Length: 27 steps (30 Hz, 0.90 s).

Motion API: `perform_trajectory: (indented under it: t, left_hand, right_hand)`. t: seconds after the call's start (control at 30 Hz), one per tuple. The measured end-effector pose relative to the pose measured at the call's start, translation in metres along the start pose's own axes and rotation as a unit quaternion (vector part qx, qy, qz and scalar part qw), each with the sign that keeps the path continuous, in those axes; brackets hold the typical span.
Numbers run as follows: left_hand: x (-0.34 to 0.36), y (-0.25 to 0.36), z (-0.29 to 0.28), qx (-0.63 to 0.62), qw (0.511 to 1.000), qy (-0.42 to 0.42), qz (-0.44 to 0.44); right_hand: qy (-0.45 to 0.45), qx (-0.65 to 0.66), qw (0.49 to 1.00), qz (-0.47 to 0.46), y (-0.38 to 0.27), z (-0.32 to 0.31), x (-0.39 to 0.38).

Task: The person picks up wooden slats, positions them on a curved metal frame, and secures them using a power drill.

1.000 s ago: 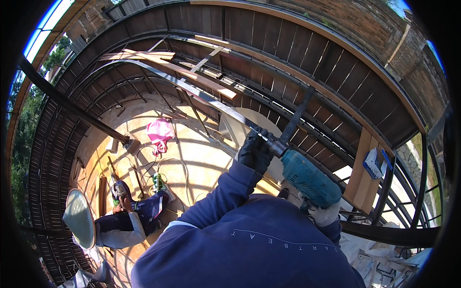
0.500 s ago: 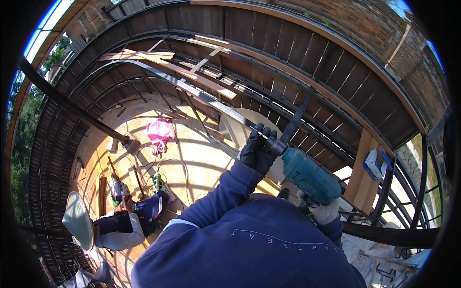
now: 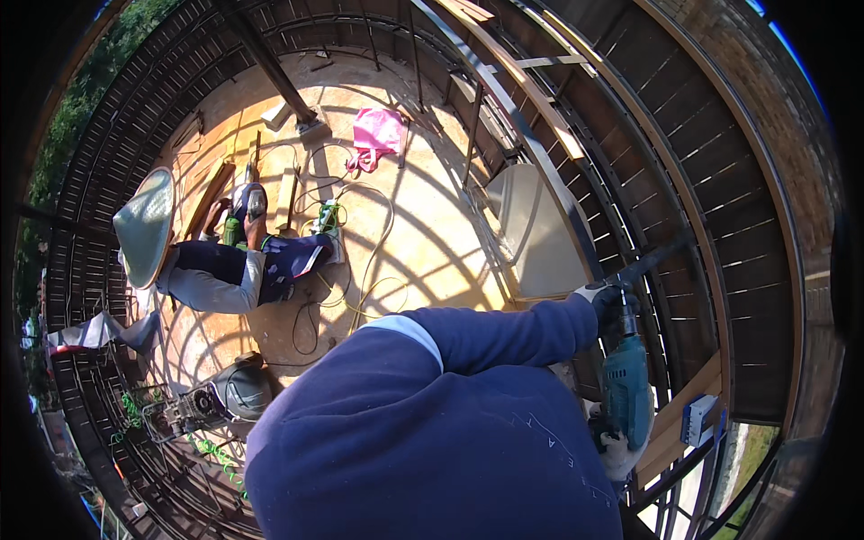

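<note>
The right hand (image 3: 617, 450) was mostly hidden behind the teal drill (image 3: 627, 396), the drill's bit was too small to make out past the gloved left hand (image 3: 612, 301), and a wide hat (image 3: 144, 225) hid the crouching co-worker's head.

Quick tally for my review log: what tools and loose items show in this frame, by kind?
Teal drill: 1
Green tool in the co-worker's hands: 1
Grey machine on the floor: 1
Pink bag: 1
Wide-brimmed hat: 1
Total: 5
</note>
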<state>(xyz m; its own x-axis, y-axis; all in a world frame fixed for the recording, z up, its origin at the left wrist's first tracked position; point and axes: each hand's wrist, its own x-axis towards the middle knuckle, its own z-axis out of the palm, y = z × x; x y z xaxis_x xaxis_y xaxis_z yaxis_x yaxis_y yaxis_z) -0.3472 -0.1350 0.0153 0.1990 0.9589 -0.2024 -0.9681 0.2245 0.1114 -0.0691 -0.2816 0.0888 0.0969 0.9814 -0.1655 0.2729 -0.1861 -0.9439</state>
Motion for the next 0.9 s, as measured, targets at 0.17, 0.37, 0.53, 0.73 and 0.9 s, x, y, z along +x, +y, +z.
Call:
perform_trajectory:
  t: [0.17,0.37,0.53,0.73,0.9]
  left_hand:
    - [0.039,-0.018,-0.03,0.141,0.977,0.146,0.069]
    - [0.043,-0.016,-0.012,0.209,0.962,0.157,0.083]
    - [0.04,-0.015,0.016,0.302,0.933,0.158,0.114]
    - [0.05,-0.02,0.038,0.367,0.904,0.174,0.133]
    - [0.066,-0.024,0.025,0.294,0.933,0.182,0.097]
  right_hand:
    - [0.0,-0.042,0.997,0.059,-0.003,-0.005,0.028]
    - [-0.074,0.003,0.997,-0.008,-0.022,-0.009,0.066]
    - [-0.129,-0.023,0.989,-0.075,-0.034,-0.022,0.095]
    - [-0.136,-0.009,0.99,-0.042,-0.032,-0.039,0.123]
    - [-0.147,-0.033,0.988,-0.041,-0.046,-0.03,0.128]
